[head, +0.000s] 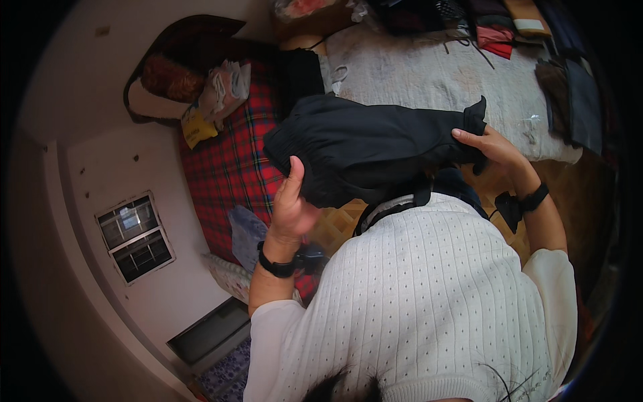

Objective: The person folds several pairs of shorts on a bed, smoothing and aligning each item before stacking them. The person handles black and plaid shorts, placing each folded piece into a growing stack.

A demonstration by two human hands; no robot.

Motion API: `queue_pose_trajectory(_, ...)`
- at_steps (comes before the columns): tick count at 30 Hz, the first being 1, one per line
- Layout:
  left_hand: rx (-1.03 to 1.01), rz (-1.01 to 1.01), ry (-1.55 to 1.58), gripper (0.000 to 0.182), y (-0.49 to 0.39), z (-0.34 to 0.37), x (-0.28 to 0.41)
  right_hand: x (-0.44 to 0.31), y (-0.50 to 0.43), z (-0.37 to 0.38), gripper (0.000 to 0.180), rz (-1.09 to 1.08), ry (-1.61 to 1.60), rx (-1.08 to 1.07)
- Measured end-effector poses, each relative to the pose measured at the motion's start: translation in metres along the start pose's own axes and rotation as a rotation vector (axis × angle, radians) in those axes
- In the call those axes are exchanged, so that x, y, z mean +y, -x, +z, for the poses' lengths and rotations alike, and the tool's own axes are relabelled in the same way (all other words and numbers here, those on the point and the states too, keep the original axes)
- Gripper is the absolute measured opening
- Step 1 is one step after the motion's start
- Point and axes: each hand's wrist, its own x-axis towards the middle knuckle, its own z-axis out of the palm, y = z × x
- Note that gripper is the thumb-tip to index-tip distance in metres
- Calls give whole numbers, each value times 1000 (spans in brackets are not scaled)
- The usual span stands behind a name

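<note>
A pair of black trousers or similar black garment [371, 138] is stretched between my two hands in front of my body. My left hand [294, 206] grips its gathered, elastic-looking end, the thumb upright on top and the fingers hidden beneath. At the narrower end, my right hand [490, 145] pinches the cloth with the thumb on top. The garment hangs partly over the near edge of a bed or table covered with a whitish cloth [412, 70]. A second black cloth item [300, 73] lies just beyond the gathered end.
Folded clothes [495, 35] line the far edge of the whitish cover, and dark folded garments [582, 100] lie at its right. A red plaid cover [231, 166] is at the left, bearing a yellow packet [197, 128] and a blue-grey cloth [246, 233]. Tiled floor [339, 221] shows below.
</note>
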Motion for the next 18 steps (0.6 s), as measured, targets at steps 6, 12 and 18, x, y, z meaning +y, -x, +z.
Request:
queue_pose_trajectory(6, 36, 4, -20, 52, -15, 15, -10, -14, -6, 4, 34, -401, 675, 243)
queue_pose_trajectory(12, 66, -23, -54, 49, -24, 32, -14, -36, 2, 67, 25, -1089, 295, -14)
queue_pose_trajectory(18, 77, -40, -61, 49, -23, 34, -11, -50, -9, 85, 24, -1341, 418, 63)
